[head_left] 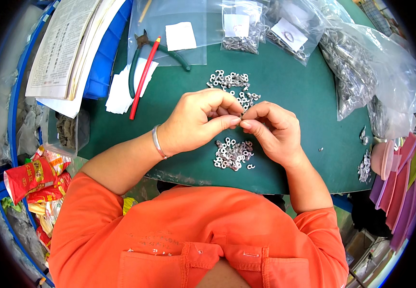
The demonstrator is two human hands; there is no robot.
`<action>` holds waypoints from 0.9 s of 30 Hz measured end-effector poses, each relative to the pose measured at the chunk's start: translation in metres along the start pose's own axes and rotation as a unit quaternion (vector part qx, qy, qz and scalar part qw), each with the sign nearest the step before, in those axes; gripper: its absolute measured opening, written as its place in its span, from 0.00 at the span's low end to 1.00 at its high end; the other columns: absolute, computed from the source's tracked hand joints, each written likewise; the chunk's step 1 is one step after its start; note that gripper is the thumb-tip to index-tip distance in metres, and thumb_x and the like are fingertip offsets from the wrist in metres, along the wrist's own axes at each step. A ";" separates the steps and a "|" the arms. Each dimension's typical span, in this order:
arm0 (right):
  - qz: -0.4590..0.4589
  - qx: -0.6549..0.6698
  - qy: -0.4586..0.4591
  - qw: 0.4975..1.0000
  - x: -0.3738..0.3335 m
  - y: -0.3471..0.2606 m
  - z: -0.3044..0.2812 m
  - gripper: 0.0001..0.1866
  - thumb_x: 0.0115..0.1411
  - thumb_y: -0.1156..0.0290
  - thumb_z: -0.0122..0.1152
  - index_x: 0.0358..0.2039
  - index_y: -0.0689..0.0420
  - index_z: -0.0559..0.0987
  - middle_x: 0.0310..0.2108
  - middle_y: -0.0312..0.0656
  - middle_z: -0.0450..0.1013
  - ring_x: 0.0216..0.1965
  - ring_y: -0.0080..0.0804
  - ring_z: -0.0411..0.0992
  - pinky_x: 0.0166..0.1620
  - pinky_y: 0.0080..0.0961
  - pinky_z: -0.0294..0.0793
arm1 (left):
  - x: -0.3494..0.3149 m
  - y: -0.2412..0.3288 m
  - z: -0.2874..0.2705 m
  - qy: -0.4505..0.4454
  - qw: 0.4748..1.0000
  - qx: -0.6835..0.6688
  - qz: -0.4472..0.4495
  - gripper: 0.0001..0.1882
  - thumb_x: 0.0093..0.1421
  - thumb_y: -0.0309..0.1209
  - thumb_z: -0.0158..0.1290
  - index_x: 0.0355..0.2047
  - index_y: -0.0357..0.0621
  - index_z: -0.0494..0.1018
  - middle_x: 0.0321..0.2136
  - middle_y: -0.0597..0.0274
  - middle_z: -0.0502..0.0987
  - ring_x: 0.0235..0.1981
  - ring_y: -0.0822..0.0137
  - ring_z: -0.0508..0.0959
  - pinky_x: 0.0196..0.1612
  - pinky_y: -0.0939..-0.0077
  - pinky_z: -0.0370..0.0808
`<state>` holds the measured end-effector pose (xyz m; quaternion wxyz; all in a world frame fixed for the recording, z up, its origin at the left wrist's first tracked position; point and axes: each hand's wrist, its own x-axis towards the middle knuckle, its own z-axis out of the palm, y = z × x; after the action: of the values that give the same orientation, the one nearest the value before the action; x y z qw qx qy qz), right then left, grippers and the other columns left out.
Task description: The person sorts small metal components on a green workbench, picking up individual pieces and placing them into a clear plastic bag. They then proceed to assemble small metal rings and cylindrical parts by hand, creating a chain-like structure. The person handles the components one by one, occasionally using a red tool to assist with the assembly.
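Over the green tabletop (189, 163) my two hands meet, thumbs and forefingers pinched tip to tip. My left hand (203, 115), with a metal bangle at the wrist, closes on something too small to make out. My right hand (275, 129) pinches at the same spot, and whatever sits between the fingertips is mostly hidden. Just nearer than the hands lies a pile of small silvery metal rings with hooks (232, 154). Beyond the fingers is a second pile of similar metal pieces (229, 80), partly covered by my hands.
Green-handled cutting pliers (133, 72) and a red pencil (145, 77) lie at the far left on white paper. Clear bags of metal parts (241, 29) stand along the back; a larger bag (352, 72) fills the right. A blue bin (105, 62) with papers borders the left.
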<state>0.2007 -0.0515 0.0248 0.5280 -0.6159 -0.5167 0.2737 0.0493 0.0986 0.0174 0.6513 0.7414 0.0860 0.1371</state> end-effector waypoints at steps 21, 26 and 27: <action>-0.067 -0.285 -0.014 0.956 0.006 0.009 -0.004 0.07 0.51 0.80 0.64 0.31 0.60 0.78 0.31 0.42 0.71 0.37 0.43 0.71 0.39 0.36 0.74 | 0.004 0.004 -0.011 -0.045 0.966 0.241 0.086 0.08 0.52 0.23 0.62 0.33 0.41 0.78 0.29 0.62 0.74 0.24 0.68 0.73 0.28 0.74 0.71; -0.080 -0.302 -0.006 0.950 0.006 0.009 -0.002 0.06 0.51 0.81 0.63 0.31 0.60 0.77 0.32 0.42 0.71 0.36 0.43 0.71 0.39 0.36 0.74 | 0.006 -0.008 -0.005 0.019 0.946 0.310 0.096 0.09 0.52 0.22 0.62 0.34 0.40 0.76 0.30 0.59 0.72 0.25 0.63 0.74 0.30 0.71 0.73; -0.079 -0.299 -0.007 0.951 0.006 0.007 -0.003 0.06 0.51 0.81 0.63 0.31 0.60 0.77 0.32 0.43 0.71 0.36 0.43 0.71 0.39 0.36 0.74 | 0.006 -0.008 -0.006 0.018 0.943 0.317 0.102 0.08 0.52 0.22 0.62 0.34 0.40 0.76 0.30 0.59 0.72 0.25 0.62 0.75 0.30 0.70 0.73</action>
<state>0.2073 -0.0462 0.0200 0.3359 -0.7008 -0.6257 0.0680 0.0536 0.1069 0.0109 0.3635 0.9116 0.0606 0.1823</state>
